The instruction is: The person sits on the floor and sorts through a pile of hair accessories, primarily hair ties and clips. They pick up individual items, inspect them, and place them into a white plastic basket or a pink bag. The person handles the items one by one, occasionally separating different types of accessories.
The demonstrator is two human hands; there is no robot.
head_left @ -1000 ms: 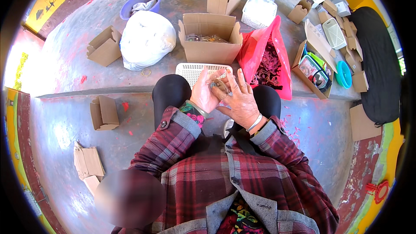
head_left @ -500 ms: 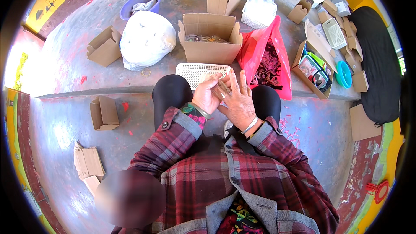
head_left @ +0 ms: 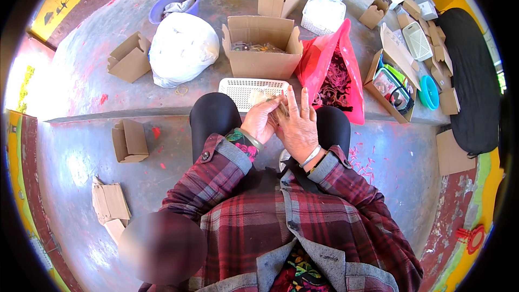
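Observation:
My left hand (head_left: 260, 122) is closed around a small tan bundle (head_left: 281, 111), which looks like thin bands or strips in clear film; its exact kind is too small to make out. My right hand (head_left: 300, 130) lies against the bundle's right side, with its fingers stretched up and apart and its thumb partly hidden. Both hands are above my knees, at the near edge of a shallow white perforated basket (head_left: 230, 91). Something pale and see-through (head_left: 256, 96) shows in the basket beside my left fingertips.
Behind the basket stands an open cardboard box (head_left: 265, 65) with small packets inside. A red plastic bag (head_left: 354, 94) of dark and pink bands stands to its right. At left are a stuffed white sack (head_left: 183, 48) and a small open box (head_left: 130, 58). A concrete step edge (head_left: 119, 114) crosses before my knees.
My left fingers have slid slightly right and over the bundle, which is now more covered. The right hand's fingers have drawn a little closer together. The things around have stayed put.

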